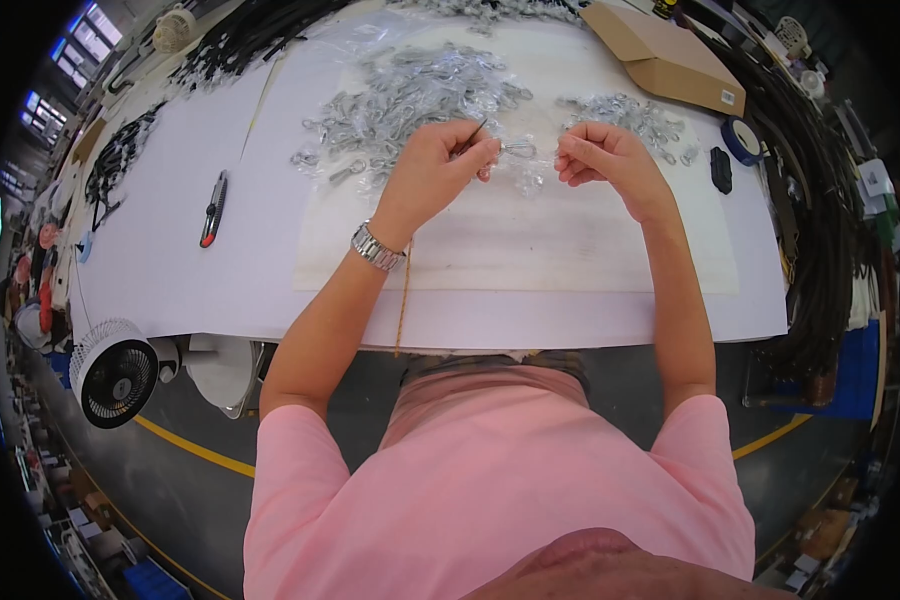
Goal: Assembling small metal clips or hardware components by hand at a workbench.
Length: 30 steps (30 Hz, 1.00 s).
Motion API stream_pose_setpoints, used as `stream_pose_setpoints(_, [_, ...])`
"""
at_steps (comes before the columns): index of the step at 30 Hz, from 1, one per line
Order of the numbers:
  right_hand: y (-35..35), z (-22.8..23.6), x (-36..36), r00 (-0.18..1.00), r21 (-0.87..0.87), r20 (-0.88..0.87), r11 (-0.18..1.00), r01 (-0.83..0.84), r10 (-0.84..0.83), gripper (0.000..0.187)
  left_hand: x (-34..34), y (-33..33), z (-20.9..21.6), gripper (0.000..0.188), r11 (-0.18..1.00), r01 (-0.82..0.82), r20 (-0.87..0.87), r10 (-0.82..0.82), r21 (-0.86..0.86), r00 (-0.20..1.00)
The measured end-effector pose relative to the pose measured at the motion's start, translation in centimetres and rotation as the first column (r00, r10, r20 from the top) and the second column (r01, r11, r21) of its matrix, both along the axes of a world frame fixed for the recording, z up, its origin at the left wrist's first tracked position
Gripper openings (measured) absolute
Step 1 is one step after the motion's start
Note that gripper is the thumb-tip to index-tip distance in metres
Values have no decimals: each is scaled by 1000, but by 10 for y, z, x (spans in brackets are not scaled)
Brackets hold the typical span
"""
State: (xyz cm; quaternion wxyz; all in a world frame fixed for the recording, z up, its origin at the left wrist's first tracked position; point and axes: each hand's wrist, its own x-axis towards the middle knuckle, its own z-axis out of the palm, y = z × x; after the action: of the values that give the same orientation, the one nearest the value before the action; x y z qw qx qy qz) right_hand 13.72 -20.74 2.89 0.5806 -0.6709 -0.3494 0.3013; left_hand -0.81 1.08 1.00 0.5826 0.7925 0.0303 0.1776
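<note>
Both hands meet over the middle of the white table (170,270), seen from the head camera looking down. Left hand (440,165), a metal watch (377,246) on its wrist, is pinched shut on a thin dark cord (473,135) whose tip sticks up past the thumb, and its fingertips also touch a small silver clip (517,150) held between the two hands; that grip keeps the cord end stiff and close to the clip's eye. Right hand (600,155) is curled with fingers bent toward the clip, but whether it actually grips anything cannot be told, since the fingers hide the palm. A tan cord (404,300) hangs below the left wrist and over the table edge. Just beyond the hands lies a heap of like clips (410,95) on clear plastic, with a smaller heap (625,115) to the right, both within easy reach. Farther left rests a cutter (213,208); far right sit a cardboard box (665,55), a blue tape roll (742,140) and a small black piece (721,170). A fan (113,372) stands on the floor at the left
</note>
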Motion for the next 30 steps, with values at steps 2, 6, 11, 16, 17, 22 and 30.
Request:
stream_pose_setpoints(2, [3,4,-6,987,62,100,991,120,-126,26,2,2,-4,28,988,85,26,-89,127,996])
stream_pose_setpoints(6, [9,-6,-17,989,-77,-1,986,-146,146,27,3,-4,-1,29,972,147,-34,-143,185,989])
stream_pose_setpoints(11, [14,-13,-21,973,-107,-156,977,-185,167,25,-1,-6,1,27,943,94,-45,-84,318,995])
stream_pose_setpoints(16, [15,-21,-21,960,-103,-244,980,-168,138,23,2,-12,-19,18,874,-79,201,-21,479,979])
stream_pose_setpoints(17, [13,-22,-20,958,-101,-232,976,-193,165,23,2,-16,-17,15,903,-128,293,3,411,956])
stream_pose_setpoints(22, [12,-21,-24,924,-69,-236,943,-327,303,22,0,-15,-6,12,975,-35,111,11,219,994])
stream_pose_setpoints(30, [26,-25,-20,932,278,-352,941,191,-85,23,5,-12,-4,20,999,-48,-61,47,-19,997])
